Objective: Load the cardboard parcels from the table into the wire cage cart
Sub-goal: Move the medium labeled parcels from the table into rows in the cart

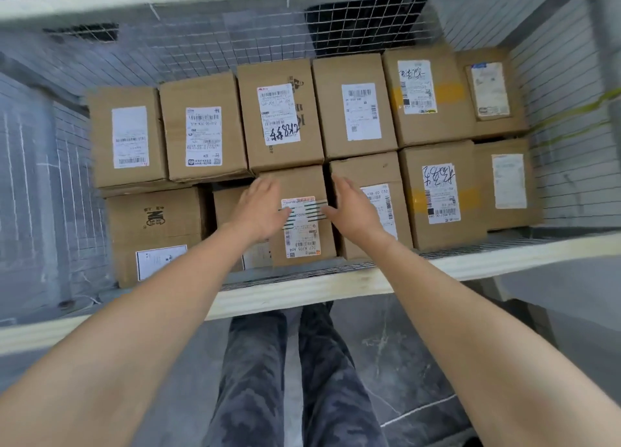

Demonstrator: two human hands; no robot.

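**Head view.** The camera is looking down into the wire cage cart point(302, 288). Its pale near rail is running across the picture from left to right, and its mesh walls are rising on the left, far and right sides.

12 cardboard parcels point(353, 73) are showing inside the cart, lying in 2 rows of 6, a far row and a near row. They are sitting side by side, touching or almost touching, and most are carrying a white shipping label face up. The low parcel point(228, 208), 2nd from the left in the near row, is sitting deeper than its neighbours and is largely covered by the left forearm.

Both bare arms are reaching over the near rail to the middle parcel point(302, 184), 3rd from the left in the near row.
- **Left hand** point(258, 208): it is lying palm down over the left edge of this parcel, fingers straight and close together, gripping nothing.
- **Right hand** point(353, 208): it is lying palm down over the right edge, partly above the neighbouring parcel point(369, 171). Its fingers are straight and its thumb is pointing toward the striped label point(302, 231).

Whether the palms are pressing on the cardboard cannot be told.

Nearer than the rail, 2 legs in dark patterned trousers point(255, 379) are standing on a grey floor point(403, 345).
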